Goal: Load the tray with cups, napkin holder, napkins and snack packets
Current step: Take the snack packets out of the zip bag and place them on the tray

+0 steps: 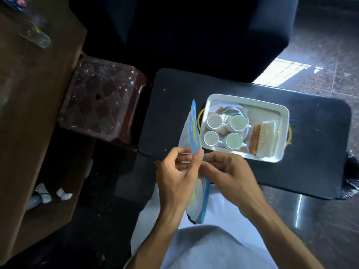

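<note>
Four cups [214,121] stand in a two-by-two block at the left end of one tray [252,101] on the dark desk [310,152]. One napkin holder [259,139] with napkins [271,133] sits at the tray's right end; their number cannot be told. One snack packet [195,129], blue-edged and seen edge-on, is held in the lower middle of the frame, not yet on the tray. Its long axis runs almost straight up the picture, and its top end is just left of the tray's near-left corner. Both hands pinch it: the left hand [174,177] presses its thumb on the blue edge, and the right hand [231,171] curls its fingers [211,162] round the same edge. The tray lies up and to the right of the fingers, so the right hand is nearer. The likeliest bare spot is along the tray's upper right.
</note>
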Action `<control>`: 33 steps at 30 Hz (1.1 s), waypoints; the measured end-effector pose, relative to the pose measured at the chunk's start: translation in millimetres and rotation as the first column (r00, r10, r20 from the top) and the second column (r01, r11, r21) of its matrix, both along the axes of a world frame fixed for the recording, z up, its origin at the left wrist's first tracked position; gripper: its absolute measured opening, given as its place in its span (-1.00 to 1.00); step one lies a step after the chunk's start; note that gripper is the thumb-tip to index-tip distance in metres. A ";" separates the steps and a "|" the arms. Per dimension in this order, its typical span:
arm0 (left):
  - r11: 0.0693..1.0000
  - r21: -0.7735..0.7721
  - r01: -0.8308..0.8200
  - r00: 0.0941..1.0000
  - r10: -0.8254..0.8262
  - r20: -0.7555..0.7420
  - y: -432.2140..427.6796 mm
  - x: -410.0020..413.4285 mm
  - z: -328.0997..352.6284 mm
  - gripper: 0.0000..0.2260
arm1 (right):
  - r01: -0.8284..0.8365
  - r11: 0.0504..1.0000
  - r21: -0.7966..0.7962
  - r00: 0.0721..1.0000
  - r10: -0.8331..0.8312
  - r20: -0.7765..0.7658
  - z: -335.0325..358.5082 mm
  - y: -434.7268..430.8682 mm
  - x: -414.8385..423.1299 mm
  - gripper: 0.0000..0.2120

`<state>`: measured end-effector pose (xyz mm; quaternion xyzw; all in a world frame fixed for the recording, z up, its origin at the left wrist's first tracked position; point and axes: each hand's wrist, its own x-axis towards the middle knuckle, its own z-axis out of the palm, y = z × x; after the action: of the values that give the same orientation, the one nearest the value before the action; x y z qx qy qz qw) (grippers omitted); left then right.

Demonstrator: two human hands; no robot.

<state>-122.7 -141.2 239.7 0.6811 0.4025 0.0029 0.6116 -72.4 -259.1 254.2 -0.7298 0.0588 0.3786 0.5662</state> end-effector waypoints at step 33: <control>0.953 -0.280 -0.112 0.992 0.090 -0.090 -36.3 73.8 47.1 -0.83 | 0.760 0.650 -0.022 0.650 -0.758 0.061 42.4 -160.0 15.0 -0.93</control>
<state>-48.9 -177.5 286.7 0.5641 0.4560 -0.0496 0.6866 -57.4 -419.1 296.6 -0.6598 0.3538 0.0889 0.6570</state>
